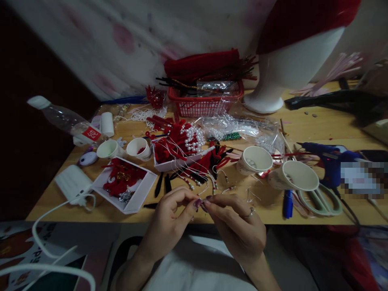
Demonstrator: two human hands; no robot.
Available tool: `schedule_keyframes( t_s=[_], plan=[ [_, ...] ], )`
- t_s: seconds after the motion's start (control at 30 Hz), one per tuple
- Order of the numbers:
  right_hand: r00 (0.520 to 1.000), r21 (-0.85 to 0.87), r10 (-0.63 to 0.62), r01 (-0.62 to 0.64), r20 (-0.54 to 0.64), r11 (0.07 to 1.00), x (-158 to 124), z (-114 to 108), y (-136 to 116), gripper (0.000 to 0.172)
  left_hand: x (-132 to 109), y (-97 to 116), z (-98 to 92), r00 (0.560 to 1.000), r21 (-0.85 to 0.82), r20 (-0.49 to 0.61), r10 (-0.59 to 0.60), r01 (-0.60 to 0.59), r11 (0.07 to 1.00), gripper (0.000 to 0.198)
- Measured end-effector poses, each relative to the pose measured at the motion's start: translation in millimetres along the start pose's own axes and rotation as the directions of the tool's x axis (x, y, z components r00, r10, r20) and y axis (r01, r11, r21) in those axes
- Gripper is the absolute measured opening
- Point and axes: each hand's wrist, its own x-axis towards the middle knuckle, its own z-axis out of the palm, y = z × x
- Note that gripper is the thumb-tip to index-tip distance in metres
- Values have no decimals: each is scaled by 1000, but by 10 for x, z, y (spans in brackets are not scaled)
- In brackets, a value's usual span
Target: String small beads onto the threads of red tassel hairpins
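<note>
- Work piece: one small piece (pixel 203 205) sits at the lower centre of the frame, in the gap where the two hands meet. It is mostly covered by fingers; its long axis cannot be told.
- Left hand (pixel 172 222): thumb and forefinger are pinched on the piece from the left of the frame.
- Right hand (pixel 242 220): thumb and forefinger are pinched on the piece from the right; one ring is visible. Neither hand is clearly nearer to the piece.
- Beaded strands (pixel 214 182): located just above the fingertips, near the frame centre, with ends pointing mainly downward. They overlap; an exact count cannot be given.
- Paper cups (pixel 247 169): four; two at centre left, two at centre right.
- White boxes (pixel 145 190): two; one at lower left of centre, one near the centre, both holding red pieces (pixel 117 184).
- Red basket (pixel 200 108): one, upper centre.
- Plastic bottle (pixel 74 125): one, at left, tilted.
- Glue gun (pixel 332 165): one, at right.
- Scissors (pixel 325 198): one pair, lower right, beside one blue pen (pixel 287 204).
</note>
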Motion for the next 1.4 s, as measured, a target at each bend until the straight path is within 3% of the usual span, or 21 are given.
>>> schedule_keyframes(
  t_s=[0.17,0.4,0.6,0.83,0.97,1.1,1.27,1.4],
  plan=[
    [1000,2,10,-10,-8,1000,-8,6,0,25,-4,1,8,1000,-12,-9,15,-16,1000,24],
    [1000,-33,-7,7,-22,999,-36,8,33,29,45,-54,47,993,-286,21,-118,120,951,21],
    [1000,-45,-24,24,0,999,-26,-23,80,32,95,-134,82,990,-388,38,-132,137,912,25],
    [1000,2,12,-12,22,1000,36,-45,46,24,106,-114,84,923,-556,242,-298,383,737,42],
    [995,88,87,-90,47,992,35,-37,7,24,130,-145,71,901,-702,257,-348,422,574,44],
    [988,146,147,-152,45,978,50,-5,-56,23,156,-145,82,888,-775,249,-387,422,469,37],
    [992,103,126,-127,23,986,101,22,-103,16,148,-143,101,863,-790,271,-426,452,414,35],
    [992,95,126,-127,18,987,110,18,-86,15,134,-151,103,858,-774,273,-436,465,430,35]
  ],
)
